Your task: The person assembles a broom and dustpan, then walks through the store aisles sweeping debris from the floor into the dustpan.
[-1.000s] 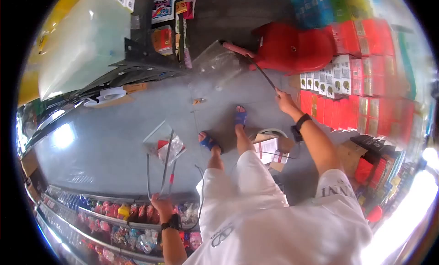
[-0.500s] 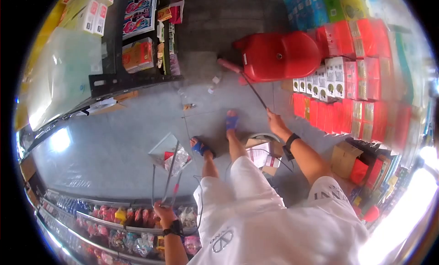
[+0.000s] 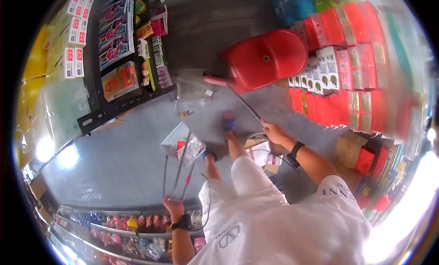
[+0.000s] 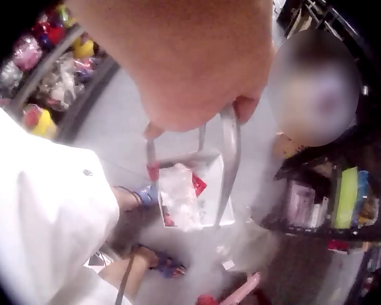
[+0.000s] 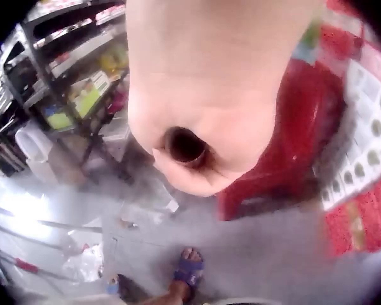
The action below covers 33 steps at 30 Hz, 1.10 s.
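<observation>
My left hand (image 3: pixel 173 206) grips the handle of a long-handled dustpan (image 3: pixel 170 136). Inside its scoop, crumpled clear plastic (image 4: pixel 178 197) and a red scrap (image 4: pixel 199 185) show in the left wrist view. My right hand (image 3: pixel 275 131) is wrapped round the handle of a broom (image 3: pixel 247 105), whose open tube end (image 5: pixel 185 146) pokes out of the fist. The pink broom head (image 3: pixel 215 80) is low at the floor beside a red plastic stool (image 3: pixel 260 59). A sheet of clear plastic (image 3: pixel 190 89) and a white scrap (image 3: pixel 209 93) lie by the head.
Stacked red boxes (image 3: pixel 320 107) line the right side. A black shelf rack (image 3: pixel 109 112) with packaged goods stands at the left. Behind my left hand runs a shelf of small bagged items (image 3: pixel 137 224). An opened carton (image 3: pixel 260 150) stands near my feet, and a small scrap (image 3: pixel 185 114) lies on the floor.
The broom head has swept left and nearer to me, with the clear plastic now beside it. The dustpan has shifted right, over beside one foot. The whole head view has turned somewhat.
</observation>
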Each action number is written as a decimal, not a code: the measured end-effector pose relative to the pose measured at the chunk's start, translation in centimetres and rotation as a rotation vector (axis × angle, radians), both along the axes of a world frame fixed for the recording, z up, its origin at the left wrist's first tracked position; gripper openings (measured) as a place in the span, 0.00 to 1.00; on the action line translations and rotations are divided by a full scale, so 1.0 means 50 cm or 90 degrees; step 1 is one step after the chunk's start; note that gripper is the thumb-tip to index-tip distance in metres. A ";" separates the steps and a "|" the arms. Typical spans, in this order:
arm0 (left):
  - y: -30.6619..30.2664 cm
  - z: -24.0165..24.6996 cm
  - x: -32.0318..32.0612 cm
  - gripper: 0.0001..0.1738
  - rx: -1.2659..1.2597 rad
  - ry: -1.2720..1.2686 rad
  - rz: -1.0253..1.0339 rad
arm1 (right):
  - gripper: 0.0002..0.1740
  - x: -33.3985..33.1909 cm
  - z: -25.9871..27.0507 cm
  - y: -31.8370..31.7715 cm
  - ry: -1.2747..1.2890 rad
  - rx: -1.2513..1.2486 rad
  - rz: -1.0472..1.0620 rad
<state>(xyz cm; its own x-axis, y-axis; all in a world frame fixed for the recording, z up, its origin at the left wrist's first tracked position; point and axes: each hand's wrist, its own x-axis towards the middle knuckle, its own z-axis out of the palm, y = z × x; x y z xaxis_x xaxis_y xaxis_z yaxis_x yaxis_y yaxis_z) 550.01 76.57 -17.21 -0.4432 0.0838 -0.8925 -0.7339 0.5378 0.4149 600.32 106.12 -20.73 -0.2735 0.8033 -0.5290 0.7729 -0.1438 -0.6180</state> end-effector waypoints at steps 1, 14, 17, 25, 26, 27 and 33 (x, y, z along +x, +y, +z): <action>-0.051 -0.056 -0.026 0.14 0.011 0.043 -0.123 | 0.27 -0.007 -0.017 -0.004 -0.029 -0.046 -0.017; -0.123 -0.204 -0.173 0.35 0.070 0.194 -0.267 | 0.28 -0.119 0.068 -0.149 -0.048 -0.274 -0.110; -0.170 -0.244 -0.230 0.34 0.074 0.188 -0.249 | 0.27 -0.111 0.146 -0.191 -0.099 -0.228 -0.095; -0.188 -0.176 -0.286 0.28 0.042 0.116 -0.165 | 0.24 -0.193 0.221 -0.154 -0.152 0.000 -0.022; -0.163 -0.121 -0.271 0.27 0.047 0.014 0.063 | 0.24 -0.218 0.242 -0.124 -0.163 -0.015 -0.025; -0.151 -0.087 -0.270 0.27 0.042 -0.040 0.214 | 0.25 -0.243 0.264 -0.101 -0.175 -0.032 -0.028; -0.385 -0.239 -0.339 0.10 0.013 0.252 -0.166 | 0.25 -0.296 0.362 -0.165 -0.107 -0.267 -0.210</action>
<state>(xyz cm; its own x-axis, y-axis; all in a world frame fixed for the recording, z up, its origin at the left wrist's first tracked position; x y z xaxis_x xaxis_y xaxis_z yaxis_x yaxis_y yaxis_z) 533.08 57.29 -29.14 -0.7110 0.2526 -0.6563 -0.3589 0.6722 0.6475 585.50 97.86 -2.62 0.0726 0.5427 -0.8368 0.7287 -0.6017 -0.3270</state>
